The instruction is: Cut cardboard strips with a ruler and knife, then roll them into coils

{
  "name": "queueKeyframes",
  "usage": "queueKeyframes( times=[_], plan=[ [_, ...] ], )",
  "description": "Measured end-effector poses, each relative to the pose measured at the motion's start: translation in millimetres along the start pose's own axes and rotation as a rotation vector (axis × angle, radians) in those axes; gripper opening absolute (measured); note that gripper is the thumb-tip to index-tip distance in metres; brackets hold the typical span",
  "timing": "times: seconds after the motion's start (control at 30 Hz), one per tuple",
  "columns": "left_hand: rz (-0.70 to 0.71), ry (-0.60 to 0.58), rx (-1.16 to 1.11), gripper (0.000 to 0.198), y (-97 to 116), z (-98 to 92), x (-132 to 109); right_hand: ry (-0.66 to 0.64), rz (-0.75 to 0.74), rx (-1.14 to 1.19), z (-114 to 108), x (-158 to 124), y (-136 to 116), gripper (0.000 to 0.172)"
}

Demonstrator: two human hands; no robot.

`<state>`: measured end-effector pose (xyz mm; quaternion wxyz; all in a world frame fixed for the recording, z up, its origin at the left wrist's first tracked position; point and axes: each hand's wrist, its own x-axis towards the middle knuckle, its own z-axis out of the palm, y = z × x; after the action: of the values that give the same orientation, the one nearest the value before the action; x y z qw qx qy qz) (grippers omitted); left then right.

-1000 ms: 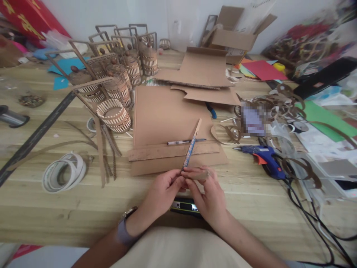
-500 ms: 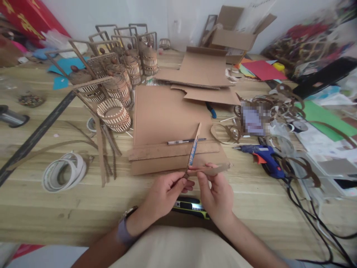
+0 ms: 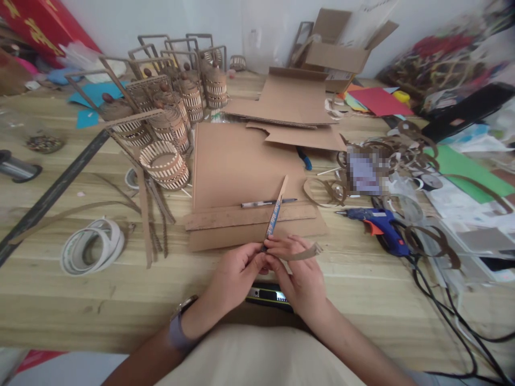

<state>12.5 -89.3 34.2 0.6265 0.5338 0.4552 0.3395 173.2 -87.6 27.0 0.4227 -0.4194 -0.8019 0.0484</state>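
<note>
A person's two hands meet low over a wooden tabletop [image 3: 140,316], fingertips nearly together. The left hand [image 3: 235,274], a watch with a purple strap [image 3: 177,331] at its wrist, has its grip closed, thumb against fingers, on the lower end of a printed strip [image 3: 273,214]. The strip slants up and away, its blue lettering in view and its bare tip over a large cardboard sheet [image 3: 237,166]. In the right hand [image 3: 301,276], thumb and forefinger are pinched in beside the left fingertips, the grip closed on a brown strip [image 3: 301,253] that curves over the fingers to a frayed end. The fingers cover the meeting point, so whether the two strips are one piece cannot be told.

Below the hands, near the person's body, lies a utility knife [image 3: 267,294], partly covered by the right hand. Beyond them, a pen [image 3: 257,203] rests on the cardboard, just above a narrow cardboard piece [image 3: 251,217]; the printed strip crosses in front of both.

To the left are white tape rolls [image 3: 115,249] and, farther back, an uncovered basket [image 3: 164,167] before a cluster of lidded baskets [image 3: 216,91] with tall handles. To the right, a blue glue gun [image 3: 380,221] lies near loose brown coils [image 3: 328,195], with a green sheet [image 3: 477,174] beyond.
</note>
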Motion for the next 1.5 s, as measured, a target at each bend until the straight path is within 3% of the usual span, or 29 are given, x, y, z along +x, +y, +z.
queueKeyframes(
  times=[0.1, 0.27, 0.47, 0.63, 0.73, 0.83, 1.03, 1.23, 1.5],
  plan=[
    [0.010, -0.023, -0.013, 0.037, 0.0, 1.2, -2.3, 0.022, 0.060, 0.004, -3.4, -1.2, 0.7, 0.013],
    [-0.014, -0.053, -0.068, 0.035, 1.2, 3.2, -4.3, 0.071, 0.321, 0.025, -8.4, -3.1, -0.8, 0.015],
    [0.006, -0.028, -0.008, 0.029, -0.5, -0.6, -0.6, 0.019, 0.169, 0.151, -4.6, -2.2, -4.9, 0.014],
    [0.012, 0.008, 0.071, 0.030, -1.7, -2.2, -0.5, 0.018, 0.030, 0.044, -0.6, -0.5, 0.0, 0.006],
    [0.016, 0.014, 0.095, 0.032, -1.5, -1.8, -1.8, 0.017, -0.013, 0.032, -0.2, -0.4, 1.4, 0.011],
    [0.039, -0.003, 0.098, 0.034, 1.5, -0.9, -3.4, 0.026, -0.004, 0.015, -3.0, -0.7, 0.4, 0.016],
    [0.021, -0.082, -0.016, 0.031, 7.0, 1.4, -3.5, 0.060, 0.266, 0.066, -8.2, -2.6, -2.1, 0.015],
    [0.031, -0.028, 0.056, 0.030, 4.0, -1.9, 0.0, 0.038, 0.059, 0.153, -4.3, 0.0, -5.3, 0.014],
    [0.042, 0.010, 0.161, 0.032, 4.0, -1.9, -1.6, 0.012, -0.001, 0.022, -0.6, -1.9, -0.4, 0.011]
  ],
)
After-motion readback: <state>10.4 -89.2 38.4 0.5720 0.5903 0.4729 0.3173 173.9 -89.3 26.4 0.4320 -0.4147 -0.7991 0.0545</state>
